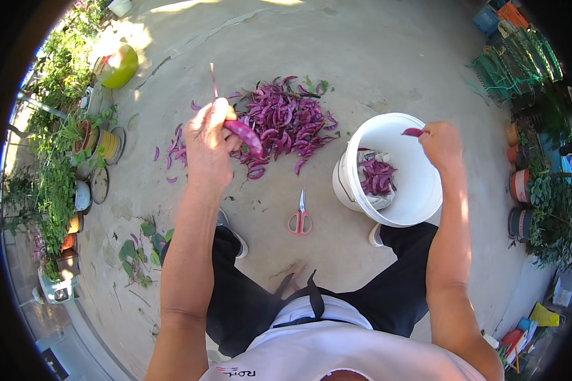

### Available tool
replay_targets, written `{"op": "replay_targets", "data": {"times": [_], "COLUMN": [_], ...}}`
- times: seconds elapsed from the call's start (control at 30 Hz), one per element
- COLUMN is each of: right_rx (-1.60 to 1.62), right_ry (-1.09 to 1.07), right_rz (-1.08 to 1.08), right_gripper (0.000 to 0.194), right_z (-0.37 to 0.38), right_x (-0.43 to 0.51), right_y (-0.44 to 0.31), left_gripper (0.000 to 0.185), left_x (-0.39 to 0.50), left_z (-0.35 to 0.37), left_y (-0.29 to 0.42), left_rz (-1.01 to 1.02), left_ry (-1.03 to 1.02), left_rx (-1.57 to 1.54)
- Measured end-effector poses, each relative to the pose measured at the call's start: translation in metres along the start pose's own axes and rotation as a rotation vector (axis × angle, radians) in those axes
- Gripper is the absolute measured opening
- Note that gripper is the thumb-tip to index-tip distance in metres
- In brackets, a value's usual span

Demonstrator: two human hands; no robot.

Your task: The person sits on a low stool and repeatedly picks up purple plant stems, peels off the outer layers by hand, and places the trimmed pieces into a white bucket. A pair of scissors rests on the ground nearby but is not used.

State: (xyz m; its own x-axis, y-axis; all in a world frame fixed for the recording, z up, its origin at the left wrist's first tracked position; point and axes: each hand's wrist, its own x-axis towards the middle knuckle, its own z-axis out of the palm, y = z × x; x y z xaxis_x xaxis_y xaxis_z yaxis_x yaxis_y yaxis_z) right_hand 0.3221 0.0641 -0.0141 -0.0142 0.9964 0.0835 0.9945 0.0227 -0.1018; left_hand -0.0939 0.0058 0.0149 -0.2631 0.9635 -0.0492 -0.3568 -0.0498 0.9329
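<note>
My left hand (212, 143) is raised in front of a heap of purple bean pods (286, 119) on the concrete ground. It grips a thin stem (214, 81) that points away from me, and a large purple pod (245, 137) curves out beside its fingers. Over the right rim of a white plastic bucket (419, 190), my right hand (442, 145) pinches a smaller purple pod (412, 132) by one end. Inside the bucket, purple pods (378, 176) lie on crumpled whitish plastic. Scissors with red-edged handles (300, 221) lie between my feet, blades pointing away from me.
Cut leaves and stems (140, 255) lie left of my leg. Potted plants and a yellow-green round container (117, 65) line the left side. On the right stand green netted traps (519, 66), an orange-and-white pot (520, 185) and a dark pot (520, 224).
</note>
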Motion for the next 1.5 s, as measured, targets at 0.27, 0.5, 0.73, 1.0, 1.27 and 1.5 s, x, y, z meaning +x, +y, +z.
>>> {"op": "replay_targets", "data": {"times": [0.27,0.5,0.73,1.0,1.27,1.5], "right_rx": [1.093,1.521,1.583,1.627,0.837,1.682], "right_ry": [-0.37,-0.667,-0.65,-0.403,0.274,-0.253], "right_rz": [-0.128,0.045,0.059,-0.023,-0.614,-0.001], "right_gripper": [0.037,0.018,0.01,0.018,0.036,0.043], "right_z": [-0.016,-0.003,0.002,-0.004,0.0,0.0], "right_x": [-0.04,-0.047,-0.051,-0.054,-0.055,-0.052], "right_y": [-0.127,-0.158,-0.156,-0.156,-0.151,-0.154], "left_gripper": [0.025,0.026,0.02,0.015,0.008,0.009], "left_x": [-0.02,-0.027,-0.023,-0.018,-0.02,-0.024], "left_z": [0.021,0.036,0.033,0.035,0.037,0.041], "left_y": [-0.03,-0.038,-0.041,-0.04,-0.043,-0.031], "left_rz": [-0.24,-0.332,-0.305,-0.291,-0.131,0.165], "left_ry": [-0.232,-0.387,-0.364,-0.403,-0.345,-0.391], "left_rx": [-0.125,0.036,0.113,-0.115,-0.031,0.422]}}
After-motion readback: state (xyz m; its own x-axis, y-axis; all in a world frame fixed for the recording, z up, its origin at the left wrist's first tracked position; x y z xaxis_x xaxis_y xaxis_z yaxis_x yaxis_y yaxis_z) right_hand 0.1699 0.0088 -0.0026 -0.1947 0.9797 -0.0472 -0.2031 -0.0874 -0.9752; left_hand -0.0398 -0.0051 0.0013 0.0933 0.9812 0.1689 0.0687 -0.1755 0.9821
